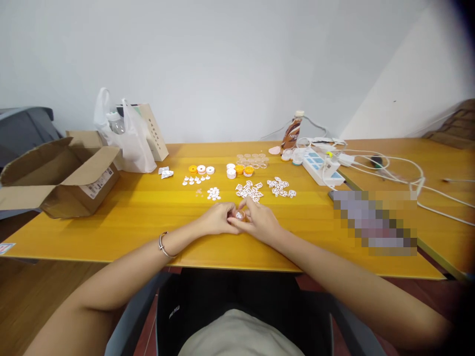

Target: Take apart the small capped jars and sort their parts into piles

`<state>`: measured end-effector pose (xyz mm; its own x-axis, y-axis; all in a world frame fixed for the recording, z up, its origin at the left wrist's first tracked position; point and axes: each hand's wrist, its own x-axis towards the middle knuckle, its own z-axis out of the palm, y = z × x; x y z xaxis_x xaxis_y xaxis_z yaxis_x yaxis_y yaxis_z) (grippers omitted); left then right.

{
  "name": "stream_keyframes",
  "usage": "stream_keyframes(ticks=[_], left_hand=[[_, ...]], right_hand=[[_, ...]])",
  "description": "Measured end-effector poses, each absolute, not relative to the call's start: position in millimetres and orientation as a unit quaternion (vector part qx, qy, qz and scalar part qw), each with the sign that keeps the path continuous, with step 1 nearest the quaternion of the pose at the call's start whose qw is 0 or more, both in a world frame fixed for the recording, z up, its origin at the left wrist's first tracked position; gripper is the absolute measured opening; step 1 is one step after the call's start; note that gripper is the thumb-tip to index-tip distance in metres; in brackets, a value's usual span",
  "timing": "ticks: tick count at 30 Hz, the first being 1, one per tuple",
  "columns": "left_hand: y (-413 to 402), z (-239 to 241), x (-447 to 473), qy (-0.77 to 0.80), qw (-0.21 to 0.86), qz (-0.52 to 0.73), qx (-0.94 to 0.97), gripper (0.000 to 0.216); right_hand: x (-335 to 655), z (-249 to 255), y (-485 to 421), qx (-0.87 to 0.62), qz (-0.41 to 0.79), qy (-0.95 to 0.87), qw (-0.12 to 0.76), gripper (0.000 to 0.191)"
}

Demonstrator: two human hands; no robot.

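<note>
Near the front middle of the table, my left hand point(219, 218) and my right hand point(259, 220) meet with bent fingers around a small round clear cup with a white piece inside point(240, 215). Both hands grip its rim from opposite sides. Just beyond them lie a pile of white cut-out plastic pieces point(248, 190) and a second similar pile point(281, 187). Small white discs point(213, 193) are scattered to the left. Behind these sit white knobbed pieces point(196, 180), orange and white round caps point(201, 169), stacked white and orange caps point(240, 170) and rows of clear rings point(252, 160).
An opened cardboard box point(74, 198) and a white plastic bag point(135, 143) stand at the left. A brown drink bottle point(293, 131), a power strip point(321, 168) and loose white cables point(393, 158) occupy the right, with a blurred-out flat object point(371, 220) nearer.
</note>
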<state>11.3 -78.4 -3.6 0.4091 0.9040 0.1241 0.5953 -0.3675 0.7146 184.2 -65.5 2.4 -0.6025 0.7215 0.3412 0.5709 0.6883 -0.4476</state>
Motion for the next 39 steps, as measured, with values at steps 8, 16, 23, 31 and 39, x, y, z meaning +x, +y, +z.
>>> stream_keyframes(ticks=[8, 16, 23, 31, 39], left_hand=[[-78.3, -3.6, 11.9, 0.476, 0.295, 0.263, 0.785, 0.030], [-80.4, 0.5, 12.8, 0.474, 0.297, 0.253, 0.789, 0.029], [-80.7, 2.6, 13.4, 0.466, 0.286, 0.247, 0.800, 0.025], [-81.5, 4.1, 12.6, 0.453, 0.288, 0.237, 0.810, 0.024], [-79.9, 1.5, 11.0, 0.441, 0.297, 0.239, 0.813, 0.023]], right_hand=[[186.0, -0.5, -62.8, -0.315, 0.099, -0.881, 0.338, 0.062], [185.9, -0.2, -63.6, -0.280, 0.080, -0.894, 0.340, 0.057], [185.2, -2.6, -62.6, -0.259, 0.083, -0.915, 0.300, 0.041], [184.5, -0.5, -63.6, -0.291, 0.108, -0.913, 0.265, 0.027], [184.5, 4.1, -66.1, -0.309, 0.121, -0.907, 0.259, 0.025]])
